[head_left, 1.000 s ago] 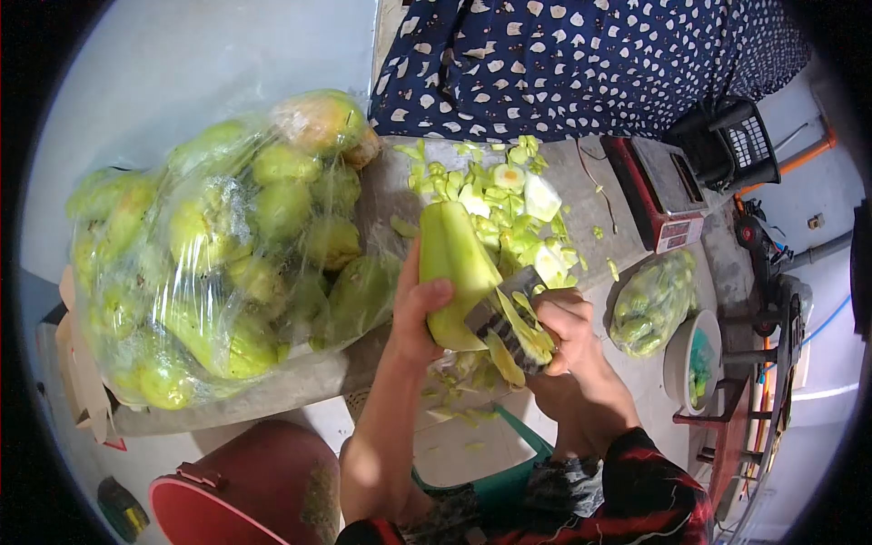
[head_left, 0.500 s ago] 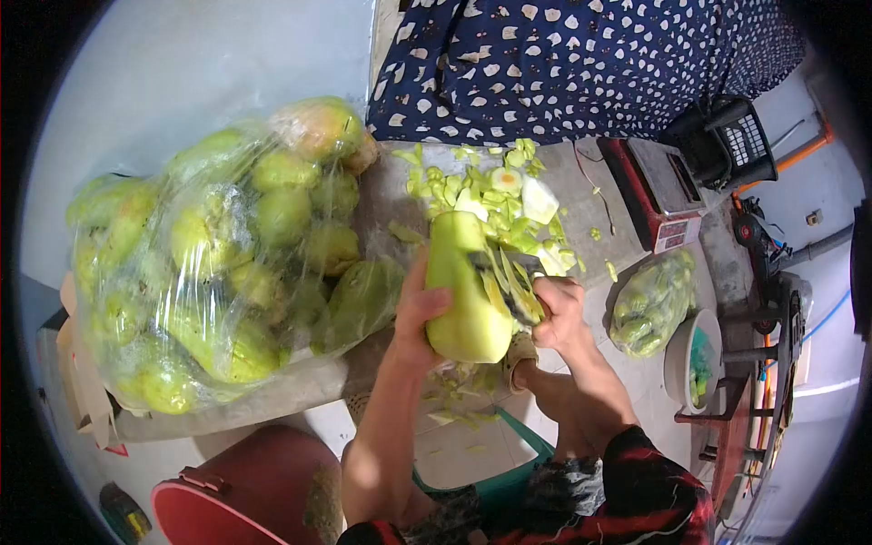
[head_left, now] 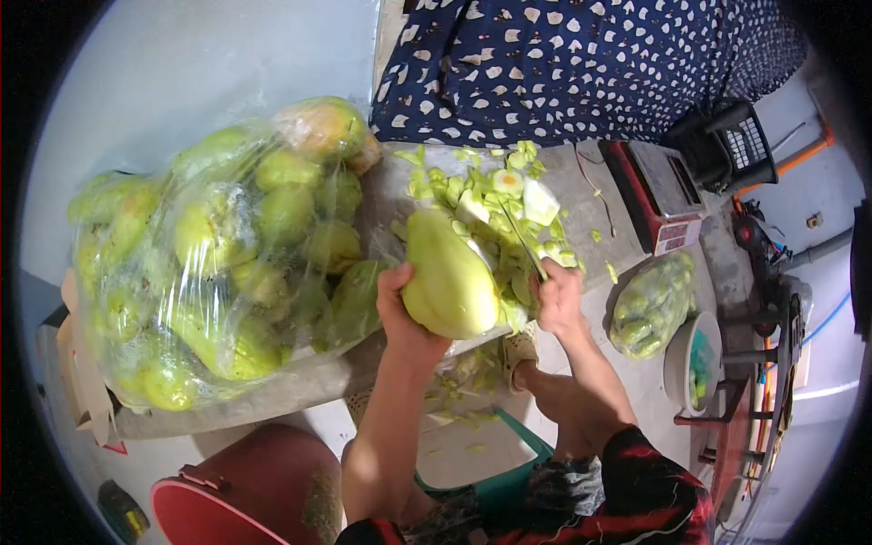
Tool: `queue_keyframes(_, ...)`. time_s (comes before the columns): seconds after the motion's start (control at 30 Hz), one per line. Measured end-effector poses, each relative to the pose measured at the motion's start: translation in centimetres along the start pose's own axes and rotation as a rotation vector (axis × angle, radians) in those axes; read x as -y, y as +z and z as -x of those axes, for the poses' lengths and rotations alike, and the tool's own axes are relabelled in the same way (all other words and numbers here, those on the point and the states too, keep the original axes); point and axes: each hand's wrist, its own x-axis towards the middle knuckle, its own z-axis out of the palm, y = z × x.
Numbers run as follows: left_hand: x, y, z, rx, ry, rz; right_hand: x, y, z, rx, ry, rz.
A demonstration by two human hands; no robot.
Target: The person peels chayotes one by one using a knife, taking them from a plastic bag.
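My left hand (head_left: 408, 309) is wrapped round a large pale-green papaya (head_left: 445, 277), held tilted above the edge of the ledge. The side facing me looks smooth and peeled. In my right hand (head_left: 559, 295), just right of the fruit, is a knife (head_left: 522, 234); its thin blade shows nearly edge-on, pointing up and away, apart from the papaya. Beyond both hands lies a heap of green peel strips (head_left: 445, 186) with pale cut chunks (head_left: 540, 202) among them. More peel (head_left: 454, 400) is scattered on the floor below.
A big clear plastic bag of green papayas (head_left: 218, 245) fills the left. On the right are a red scale (head_left: 649, 195), a black basket (head_left: 727, 150), a smaller bag of green produce (head_left: 654, 309) and a white bucket (head_left: 681, 363). A red bin (head_left: 250, 490) stands lower left.
The papaya has turned in my left hand and shifted slightly left. The knife has come away from its side, turning edge-on, and the peel that hung along the blade is off it.
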Motion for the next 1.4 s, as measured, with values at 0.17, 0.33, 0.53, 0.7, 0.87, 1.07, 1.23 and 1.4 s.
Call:
queue_keyframes(0.17, 0.1, 0.2, -0.4, -0.076, 0.084, 0.021, 1.7, 0.1, 0.3, 0.014, -0.583, 0.016)
queue_keyframes(0.33, 0.8, 0.5, -0.1, -0.015, 0.095, 0.029, 4.1, 0.3, 0.1, 0.077, -0.766, -0.022)
queue_keyframes(0.53, 1.0, 0.6, 0.1, 0.053, 0.075, 0.016, 4.6, 0.2, 0.2, 0.091, -0.774, 0.022)
queue_keyframes(0.7, 0.7, 0.2, 0.1, -0.035, 0.124, 0.008, 1.6, 0.4, 0.2, 0.088, -0.591, -0.040)
queue_keyframes(0.87, 0.2, 0.2, 0.1, 0.065, 0.118, -0.014, 2.2, -0.6, -0.1, 0.142, -0.640, -0.148)
queue_keyframes(1.07, 0.1, 0.4, 0.1, 0.101, 0.085, -0.047, 4.4, -0.8, 0.1, 0.161, -0.712, -0.125)
queue_keyframes(1.23, -0.4, 0.6, -0.1, -0.013, 0.180, -0.088, 0.9, -0.1, 0.3, 0.144, -0.477, -0.030)
queue_keyframes(1.4, -1.4, 1.4, 0.5, 0.157, 0.168, -0.113, 1.4, -0.1, 0.5, 0.124, -0.499, -0.025)
